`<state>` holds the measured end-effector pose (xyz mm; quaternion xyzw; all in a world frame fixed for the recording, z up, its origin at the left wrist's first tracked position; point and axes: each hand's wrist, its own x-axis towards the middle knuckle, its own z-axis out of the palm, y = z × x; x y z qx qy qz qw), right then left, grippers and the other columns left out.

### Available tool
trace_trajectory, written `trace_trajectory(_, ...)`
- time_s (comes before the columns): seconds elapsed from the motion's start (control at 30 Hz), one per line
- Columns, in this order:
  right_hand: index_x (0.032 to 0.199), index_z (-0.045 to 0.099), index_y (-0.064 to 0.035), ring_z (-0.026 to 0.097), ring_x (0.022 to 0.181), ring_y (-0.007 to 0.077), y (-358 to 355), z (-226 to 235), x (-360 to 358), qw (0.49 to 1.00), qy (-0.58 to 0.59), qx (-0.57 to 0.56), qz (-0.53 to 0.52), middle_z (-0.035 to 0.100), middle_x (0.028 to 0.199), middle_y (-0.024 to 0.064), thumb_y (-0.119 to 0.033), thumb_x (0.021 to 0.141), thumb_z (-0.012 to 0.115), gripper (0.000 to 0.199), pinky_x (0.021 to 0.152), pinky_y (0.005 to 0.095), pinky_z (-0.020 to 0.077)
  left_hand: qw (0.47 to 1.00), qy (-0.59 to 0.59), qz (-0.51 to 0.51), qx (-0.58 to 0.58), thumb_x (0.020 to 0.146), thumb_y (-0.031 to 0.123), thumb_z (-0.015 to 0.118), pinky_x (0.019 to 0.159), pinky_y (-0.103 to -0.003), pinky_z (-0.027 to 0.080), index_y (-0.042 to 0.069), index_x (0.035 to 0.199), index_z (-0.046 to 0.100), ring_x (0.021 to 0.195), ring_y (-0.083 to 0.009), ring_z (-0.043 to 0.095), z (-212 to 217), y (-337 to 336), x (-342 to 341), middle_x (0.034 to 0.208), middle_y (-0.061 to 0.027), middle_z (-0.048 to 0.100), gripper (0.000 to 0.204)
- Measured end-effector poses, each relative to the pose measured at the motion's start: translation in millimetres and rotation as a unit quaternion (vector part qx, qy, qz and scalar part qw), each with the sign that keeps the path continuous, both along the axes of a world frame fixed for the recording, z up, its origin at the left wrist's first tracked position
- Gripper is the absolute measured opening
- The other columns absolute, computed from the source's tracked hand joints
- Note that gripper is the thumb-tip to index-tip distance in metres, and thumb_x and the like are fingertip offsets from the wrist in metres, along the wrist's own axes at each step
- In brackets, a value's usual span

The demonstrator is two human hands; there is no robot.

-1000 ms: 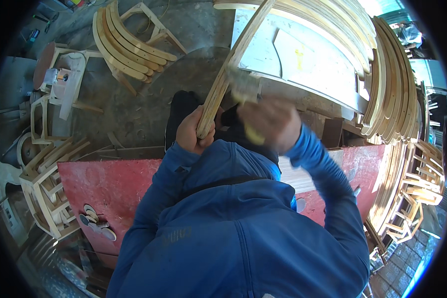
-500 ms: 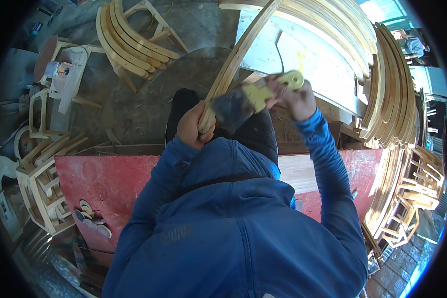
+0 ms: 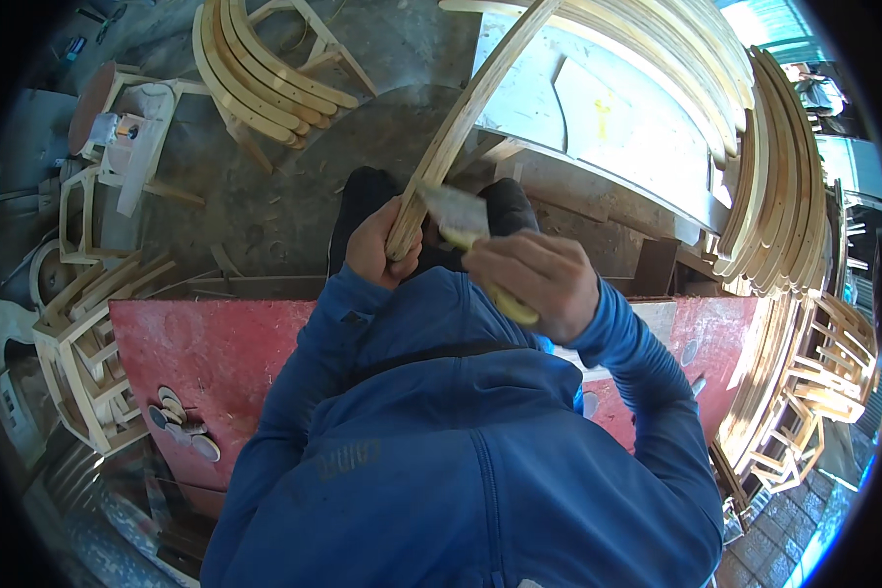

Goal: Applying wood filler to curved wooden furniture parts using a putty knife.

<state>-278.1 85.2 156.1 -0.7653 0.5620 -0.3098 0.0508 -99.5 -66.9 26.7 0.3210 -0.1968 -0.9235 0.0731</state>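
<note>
My left hand is wrapped round the near end of a long wooden strip, which slants up and away to the right. My right hand grips the yellow handle of a putty knife. Its wide, slightly blurred blade points to the upper left. The blade's front edge is at the right side of the strip, a little beyond my left fingers; whether it touches the wood I cannot tell.
Beyond the strip lies a pale board, with curved wooden pieces stacked over it. More curved slats stand at right. Behind me is a red panel with round discs. Wooden frames sit at left.
My right hand has come down and nearer my body, turning the putty knife so its handle points toward me. The left hand keeps its hold on the strip.
</note>
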Motion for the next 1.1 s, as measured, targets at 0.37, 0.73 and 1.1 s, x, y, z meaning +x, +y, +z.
trace_trajectory(0.37, 0.106, 0.069, 0.0025, 0.071, 0.074, 0.0198, 1, -2, -31, 0.94, -0.316, 0.107, -0.076, 0.072, 0.091, 0.0128, -0.008, 0.092, 0.07, 0.018, 0.066, 0.0319, 0.0583, 0.999, 0.046, 0.005, -0.015, 0.107, 0.04, 0.04, 0.034, -0.024, 0.03, 0.004, 0.11, 0.06, 0.038, -0.01, 0.039, -3, 3, -1, 0.063, -0.0015, 0.053, 0.041)
trace_trajectory(0.73, 0.111, 0.07, 0.0041, 0.069, 0.068, 0.0123, -43, -23, -103, 0.878, -0.421, 0.064, -0.22, 0.073, 0.085, 0.0091, -0.013, 0.094, 0.071, 0.024, 0.063, 0.0253, 0.0594, 0.997, -0.052, 0.016, -0.047, 0.108, 0.043, 0.038, 0.036, -0.026, 0.026, 0.009, 0.094, 0.053, 0.039, -0.0113, 0.034, 2, -1, -3, 0.062, -0.003, 0.046, 0.039)
trace_trajectory(1.1, 0.114, 0.065, 0.0056, 0.069, 0.064, 0.0192, -41, -62, -122, 0.755, -0.589, 0.109, -0.268, 0.069, 0.087, 0.0123, -0.017, 0.095, 0.071, 0.03, 0.061, 0.03, 0.0603, 0.999, 0.001, -0.035, 0.015, 0.107, 0.05, 0.033, 0.037, -0.027, 0.025, 0.006, 0.074, 0.05, 0.038, -0.0122, 0.032, -8, -7, 3, 0.057, -0.0017, 0.041, 0.058)
